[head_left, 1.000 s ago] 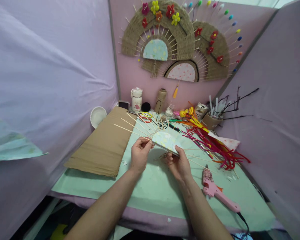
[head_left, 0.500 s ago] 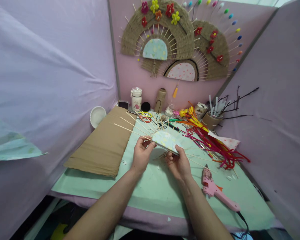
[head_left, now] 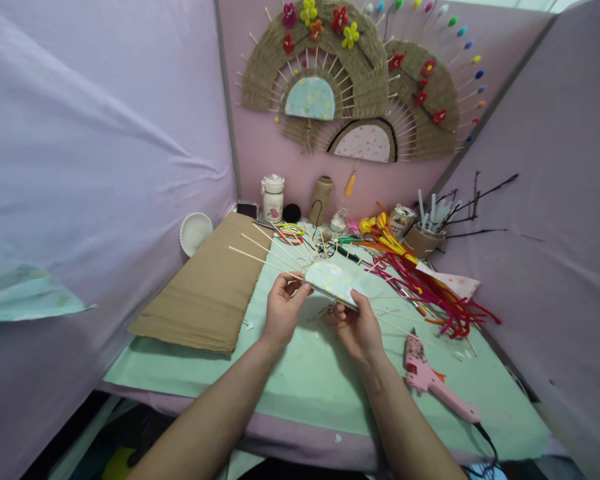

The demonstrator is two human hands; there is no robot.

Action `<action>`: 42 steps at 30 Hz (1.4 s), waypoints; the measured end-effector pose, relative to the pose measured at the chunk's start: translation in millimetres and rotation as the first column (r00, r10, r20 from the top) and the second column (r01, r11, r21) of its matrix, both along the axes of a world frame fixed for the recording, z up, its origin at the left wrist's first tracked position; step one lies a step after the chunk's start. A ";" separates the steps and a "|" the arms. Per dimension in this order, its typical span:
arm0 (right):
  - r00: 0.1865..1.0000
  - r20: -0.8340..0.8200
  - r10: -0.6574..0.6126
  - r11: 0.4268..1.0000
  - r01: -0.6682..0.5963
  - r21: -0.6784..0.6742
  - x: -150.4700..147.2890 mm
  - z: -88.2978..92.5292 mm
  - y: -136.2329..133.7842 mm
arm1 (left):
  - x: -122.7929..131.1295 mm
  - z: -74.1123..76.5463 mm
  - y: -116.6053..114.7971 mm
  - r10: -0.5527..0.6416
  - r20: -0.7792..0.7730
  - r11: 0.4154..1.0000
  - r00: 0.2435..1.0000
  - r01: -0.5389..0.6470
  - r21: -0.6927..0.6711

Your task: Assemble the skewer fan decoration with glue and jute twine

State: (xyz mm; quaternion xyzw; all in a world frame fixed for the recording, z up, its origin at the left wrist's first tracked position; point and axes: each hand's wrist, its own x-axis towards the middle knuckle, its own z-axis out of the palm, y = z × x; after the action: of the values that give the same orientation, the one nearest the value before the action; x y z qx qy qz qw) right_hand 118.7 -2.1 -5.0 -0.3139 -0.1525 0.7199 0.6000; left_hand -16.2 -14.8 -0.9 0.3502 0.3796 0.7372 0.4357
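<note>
Between my two hands is a half-round fan base point(head_left: 333, 279) covered in pale blue-green patterned cloth, with thin wooden sticks point(head_left: 265, 261) fanning out from its curved edge. My left hand point(head_left: 283, 305) pinches its left corner, by the lowest stick on that side. At the right end, my right hand point(head_left: 359, 325) grips the straight edge, thumb on top and fingers curled beneath. The base is tilted, held above the green-covered table point(head_left: 305, 387). The fingertips under it are partly hidden.
A pink glue gun point(head_left: 437, 380) lies at right, its cord running off the front edge. Brown cardboard point(head_left: 205, 287) covers the left side. Colourful pipe cleaners point(head_left: 420, 280), a twine spool point(head_left: 321, 199), a white jar point(head_left: 273, 199) and a pot of glue sticks point(head_left: 425, 239) stand or lie behind.
</note>
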 end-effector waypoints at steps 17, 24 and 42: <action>1.000 -0.006 -0.004 1.000 0.004 -0.008 -1.7 -1.4 0.5 | 0.1 -0.7 0.8 0.068 -0.001 0.997 0.998 -0.068 -0.034; 1.000 0.001 -0.013 1.000 0.013 0.003 -0.6 -1.5 0.4 | -0.4 -2.0 -0.2 0.065 0.019 0.997 0.998 -0.064 -0.034; 1.000 0.016 -0.001 1.000 0.001 0.001 0.2 -1.4 0.0 | -0.7 5.4 0.3 0.031 0.144 0.997 0.989 -0.020 -0.078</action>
State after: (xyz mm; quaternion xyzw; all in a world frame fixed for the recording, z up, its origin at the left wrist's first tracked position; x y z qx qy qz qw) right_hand 118.9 -2.1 -6.4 -0.3196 -0.1573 0.7169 0.5992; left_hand -16.9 -14.4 4.5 0.2741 0.3793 0.7511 0.4657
